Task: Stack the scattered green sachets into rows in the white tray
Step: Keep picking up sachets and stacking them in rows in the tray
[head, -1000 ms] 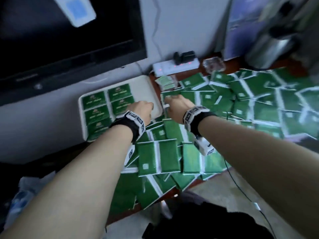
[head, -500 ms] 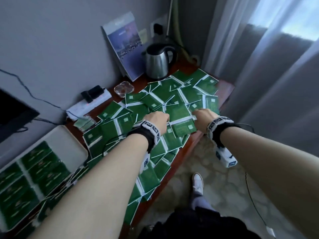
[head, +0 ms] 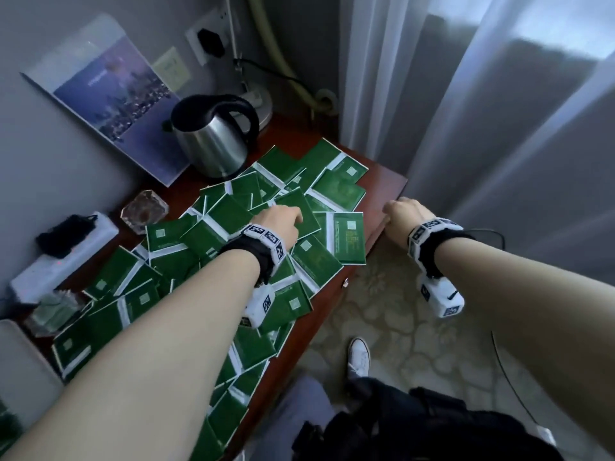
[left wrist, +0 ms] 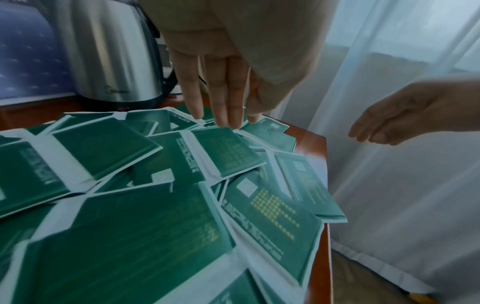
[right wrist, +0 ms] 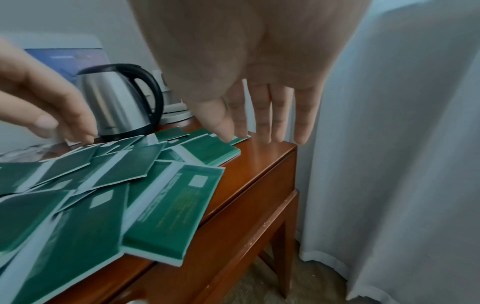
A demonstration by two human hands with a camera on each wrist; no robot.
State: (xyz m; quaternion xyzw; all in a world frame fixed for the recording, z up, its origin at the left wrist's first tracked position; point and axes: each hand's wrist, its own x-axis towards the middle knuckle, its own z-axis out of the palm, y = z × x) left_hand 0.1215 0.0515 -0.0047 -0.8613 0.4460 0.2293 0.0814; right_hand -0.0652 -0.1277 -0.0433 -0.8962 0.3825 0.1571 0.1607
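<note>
At the far left edge, a corner of the white tray (head: 23, 357) shows, with a white power strip (head: 63, 252) behind it against the wall. The green sachets (head: 219, 224) lie scattered and overlapping across most of the wooden tabletop (head: 382, 184), some hanging over its front edge. A steel kettle (head: 213, 141) stands at the back beside a leaning booklet (head: 109, 94). The left hand (head: 279, 221) hovers over the middle of the pile, its fingers (left wrist: 221, 98) straight, close together, tips at a sachet's edge. The right hand (head: 401, 212) is above the tabletop's bare right end, fingers (right wrist: 265, 115) straight and slightly spread, holding nothing. Pale curtains (head: 499, 128) hang at the right.
</note>
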